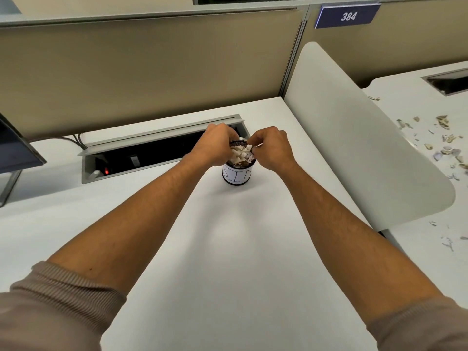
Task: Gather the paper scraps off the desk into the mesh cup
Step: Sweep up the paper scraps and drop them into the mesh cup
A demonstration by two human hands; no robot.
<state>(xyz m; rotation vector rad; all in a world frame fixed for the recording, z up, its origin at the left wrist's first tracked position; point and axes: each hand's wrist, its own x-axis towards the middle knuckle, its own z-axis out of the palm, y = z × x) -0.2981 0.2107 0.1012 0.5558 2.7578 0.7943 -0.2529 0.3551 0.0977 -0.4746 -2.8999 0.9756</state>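
head view: mesh cup (237,174) stands upright at frame centre on the white bench (228,249), white label on its wall, paper scraps (240,154) heaped to its rim. left hand (215,145) and right hand (271,148) meet over the mouth, fingers curled down onto the pile, likely tamping or releasing scraps so they stay in. whether either grip is clamped on paper i cannot tell. more loose scraps (443,145) lie at right of frame on the neighbouring bench, beyond the white divider (354,138).
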